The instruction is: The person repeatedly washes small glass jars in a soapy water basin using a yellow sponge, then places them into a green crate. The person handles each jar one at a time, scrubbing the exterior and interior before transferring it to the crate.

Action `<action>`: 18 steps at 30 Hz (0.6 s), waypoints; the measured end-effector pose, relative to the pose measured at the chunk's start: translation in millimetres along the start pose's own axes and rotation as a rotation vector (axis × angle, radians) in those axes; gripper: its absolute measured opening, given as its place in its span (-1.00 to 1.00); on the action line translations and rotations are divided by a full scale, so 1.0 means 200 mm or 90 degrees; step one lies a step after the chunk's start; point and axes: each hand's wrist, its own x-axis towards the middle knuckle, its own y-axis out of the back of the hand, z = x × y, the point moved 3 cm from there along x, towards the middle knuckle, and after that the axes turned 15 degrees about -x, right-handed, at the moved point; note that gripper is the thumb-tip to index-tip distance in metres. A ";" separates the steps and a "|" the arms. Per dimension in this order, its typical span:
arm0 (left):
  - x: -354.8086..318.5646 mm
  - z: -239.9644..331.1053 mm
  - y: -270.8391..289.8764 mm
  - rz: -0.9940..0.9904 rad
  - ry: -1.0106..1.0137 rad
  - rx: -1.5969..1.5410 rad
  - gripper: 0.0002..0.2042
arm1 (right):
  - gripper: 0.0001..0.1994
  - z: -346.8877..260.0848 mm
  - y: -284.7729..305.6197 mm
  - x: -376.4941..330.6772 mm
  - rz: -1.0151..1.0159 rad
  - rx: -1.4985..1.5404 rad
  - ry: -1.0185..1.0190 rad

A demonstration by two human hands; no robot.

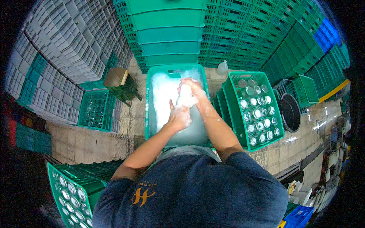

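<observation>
Both of my hands are over a green tub (148, 125) filled with white suds (161, 91) and cloudy water. Between them is a foam-covered object (186, 95), pale and roughly drinking-glass sized; the lather hides its exact kind. My right hand (195, 90) wraps round its far end with curled fingers. Nearer to me, my left hand (180, 117) is closed about the lower end, its thumb pointing up along the side. Suds cling to both hands and to the right wrist.
Right of the tub stands a green crate (248, 131) of upturned glasses; another glass-filled crate (97, 108) is at left, one more (57, 190) at lower left. A brown stool (116, 78), a plastic jug (222, 67) and a black bin (290, 112) stand nearby. Stacked crates (167, 32) wall the far side.
</observation>
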 end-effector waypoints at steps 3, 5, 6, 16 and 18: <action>-0.01 0.01 0.00 0.000 0.021 -0.130 -0.21 | -0.71 -0.02 -0.03 0.01 0.026 -0.001 -0.010; 0.00 0.00 0.02 0.063 -0.012 -0.601 -0.23 | -0.64 -0.02 -0.06 0.02 -0.011 0.225 -0.027; 0.00 -0.01 0.02 0.077 -0.012 -0.571 -0.23 | -0.60 -0.01 -0.07 0.02 0.006 0.329 -0.075; -0.01 -0.02 0.02 0.001 0.103 -0.139 -0.15 | -0.72 -0.02 -0.12 0.06 -0.048 0.008 -0.089; -0.02 -0.04 0.01 -0.050 0.141 0.202 -0.14 | -0.74 -0.03 -0.12 0.07 0.010 -0.179 -0.070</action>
